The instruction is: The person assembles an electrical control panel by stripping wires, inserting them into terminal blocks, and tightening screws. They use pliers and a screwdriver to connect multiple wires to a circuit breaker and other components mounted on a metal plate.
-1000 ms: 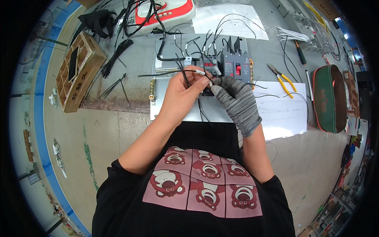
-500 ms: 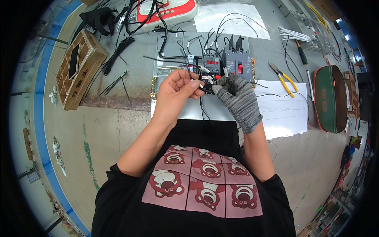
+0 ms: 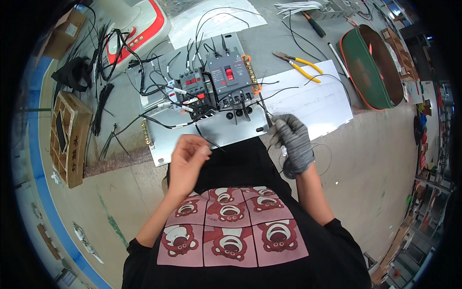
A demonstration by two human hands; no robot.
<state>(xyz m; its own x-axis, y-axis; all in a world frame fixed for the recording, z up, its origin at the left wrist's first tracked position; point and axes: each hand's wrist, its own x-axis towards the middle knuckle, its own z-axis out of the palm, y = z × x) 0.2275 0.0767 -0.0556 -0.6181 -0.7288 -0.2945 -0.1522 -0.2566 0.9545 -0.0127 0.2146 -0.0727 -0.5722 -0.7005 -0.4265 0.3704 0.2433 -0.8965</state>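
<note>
a brown cardboard box (image 3: 71,139) with dividers lies on the floor at far left. another closed brown carton (image 3: 65,34) with a pale label sits at the far-left corner.

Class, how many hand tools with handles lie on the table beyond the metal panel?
2: yellow pliers right of the breaker, and a screwdriver at the top edge. Others may hide among the clutter.
</note>
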